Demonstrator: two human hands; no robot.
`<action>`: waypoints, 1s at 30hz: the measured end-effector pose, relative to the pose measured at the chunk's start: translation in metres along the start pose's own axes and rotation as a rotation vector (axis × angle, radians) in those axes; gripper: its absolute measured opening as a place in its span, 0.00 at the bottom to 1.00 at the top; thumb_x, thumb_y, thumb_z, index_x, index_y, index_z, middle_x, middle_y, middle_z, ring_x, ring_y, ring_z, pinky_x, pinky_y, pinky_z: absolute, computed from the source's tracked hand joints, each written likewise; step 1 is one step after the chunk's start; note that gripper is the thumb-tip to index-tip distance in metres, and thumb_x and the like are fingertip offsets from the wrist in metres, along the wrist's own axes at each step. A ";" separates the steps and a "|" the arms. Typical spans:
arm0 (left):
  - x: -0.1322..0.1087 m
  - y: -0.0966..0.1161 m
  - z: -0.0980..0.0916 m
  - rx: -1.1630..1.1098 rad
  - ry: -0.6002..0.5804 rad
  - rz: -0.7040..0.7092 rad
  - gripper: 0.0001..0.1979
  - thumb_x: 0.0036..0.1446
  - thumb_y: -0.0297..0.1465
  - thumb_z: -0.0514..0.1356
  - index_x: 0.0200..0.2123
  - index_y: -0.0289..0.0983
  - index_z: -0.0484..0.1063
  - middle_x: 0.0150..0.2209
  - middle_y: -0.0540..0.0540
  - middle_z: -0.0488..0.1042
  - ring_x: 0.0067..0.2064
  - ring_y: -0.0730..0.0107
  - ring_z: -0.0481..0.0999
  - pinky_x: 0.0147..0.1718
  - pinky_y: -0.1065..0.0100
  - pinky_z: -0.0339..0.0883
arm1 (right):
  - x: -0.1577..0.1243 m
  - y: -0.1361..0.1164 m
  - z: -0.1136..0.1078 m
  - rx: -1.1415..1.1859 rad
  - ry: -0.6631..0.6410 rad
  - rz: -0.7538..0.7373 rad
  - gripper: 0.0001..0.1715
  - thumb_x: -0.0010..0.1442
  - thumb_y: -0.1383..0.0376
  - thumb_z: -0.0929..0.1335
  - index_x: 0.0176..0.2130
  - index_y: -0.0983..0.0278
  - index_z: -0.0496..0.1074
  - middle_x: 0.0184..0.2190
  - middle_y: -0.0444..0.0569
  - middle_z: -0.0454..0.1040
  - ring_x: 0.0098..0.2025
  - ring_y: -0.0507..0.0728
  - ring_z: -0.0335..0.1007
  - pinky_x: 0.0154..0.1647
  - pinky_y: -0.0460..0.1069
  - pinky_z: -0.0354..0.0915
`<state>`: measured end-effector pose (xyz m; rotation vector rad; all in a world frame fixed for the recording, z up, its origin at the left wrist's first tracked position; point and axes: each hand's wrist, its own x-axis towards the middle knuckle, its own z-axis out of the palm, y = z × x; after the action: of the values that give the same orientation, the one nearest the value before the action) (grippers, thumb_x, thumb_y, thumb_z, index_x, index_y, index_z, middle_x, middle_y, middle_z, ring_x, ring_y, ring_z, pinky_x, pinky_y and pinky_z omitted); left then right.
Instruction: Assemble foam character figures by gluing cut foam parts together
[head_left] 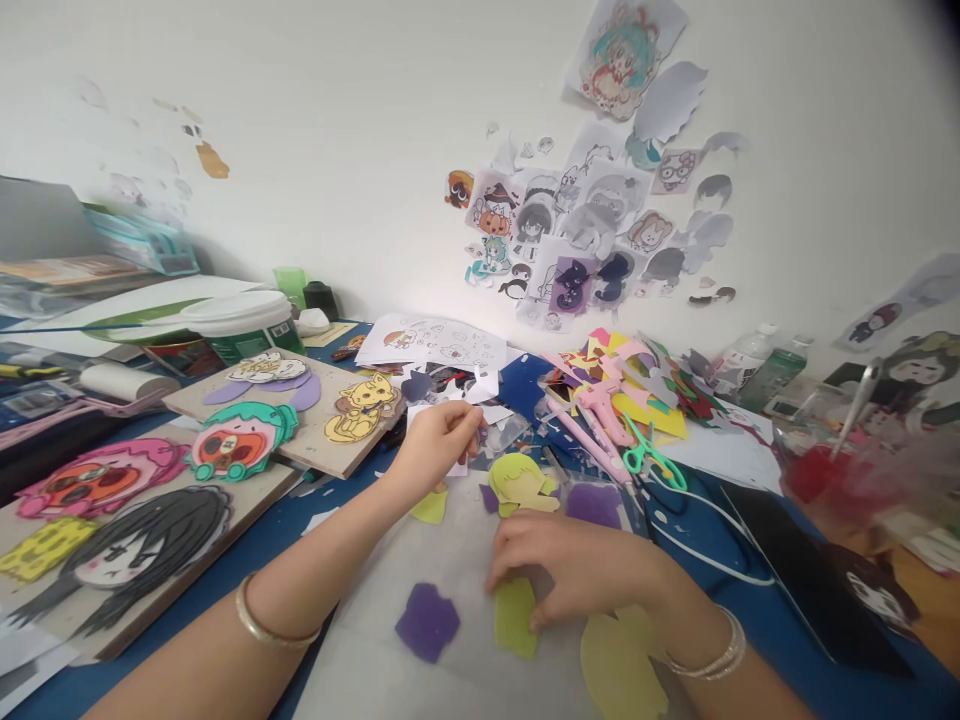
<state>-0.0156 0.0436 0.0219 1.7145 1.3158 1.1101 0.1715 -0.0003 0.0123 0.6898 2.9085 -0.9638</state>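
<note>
My left hand (pixel 442 440) is raised above the far end of the grey-white work sheet (pixel 360 640), its fingertips pinched together. Anything between those fingertips is too small to make out. Over the sheet, my right hand (pixel 574 565) is spread with fingers bent, thumb and fingertips at a flat yellow-green cut-out (pixel 517 620). Just beyond it lies a lime-coloured figure piece (pixel 521 482) shaped like a head of hair. A purple cut-out (pixel 427 622) is to the left, and a pale yellow cut-out (pixel 622 670) lies partly under my right wrist.
Boards with finished cartoon pieces (pixel 172 530) stand at left, near a white-lidded tub (pixel 240 325). Green scissors (pixel 654 455), pink glue guns (pixel 600 410) and coloured scraps (pixel 630 370) lie at the back right. A black slab (pixel 817 580) and white cable (pixel 712 560) are at right.
</note>
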 end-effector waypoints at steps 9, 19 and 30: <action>0.000 0.004 -0.003 -0.009 0.013 -0.012 0.15 0.53 0.42 0.52 0.24 0.38 0.69 0.16 0.51 0.70 0.17 0.72 0.66 0.21 0.71 0.62 | -0.002 -0.003 -0.001 0.078 0.025 0.118 0.12 0.43 0.68 0.73 0.32 0.64 0.69 0.31 0.43 0.67 0.32 0.51 0.61 0.30 0.44 0.58; 0.001 0.000 -0.002 0.007 -0.001 0.000 0.14 0.52 0.41 0.53 0.24 0.38 0.69 0.17 0.52 0.71 0.17 0.73 0.66 0.20 0.72 0.61 | 0.001 -0.003 -0.002 0.268 0.092 0.152 0.07 0.52 0.67 0.67 0.33 0.63 0.76 0.30 0.45 0.74 0.30 0.51 0.67 0.30 0.43 0.61; -0.001 0.006 -0.003 0.070 0.039 0.023 0.16 0.53 0.41 0.52 0.19 0.39 0.63 0.17 0.52 0.71 0.19 0.72 0.67 0.23 0.71 0.60 | 0.016 -0.015 0.011 0.133 0.077 -0.214 0.29 0.55 0.58 0.68 0.55 0.61 0.63 0.56 0.48 0.64 0.56 0.56 0.54 0.58 0.50 0.46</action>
<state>-0.0162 0.0414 0.0283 1.7711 1.3769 1.1277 0.1492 -0.0110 0.0100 0.4334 3.0567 -1.1859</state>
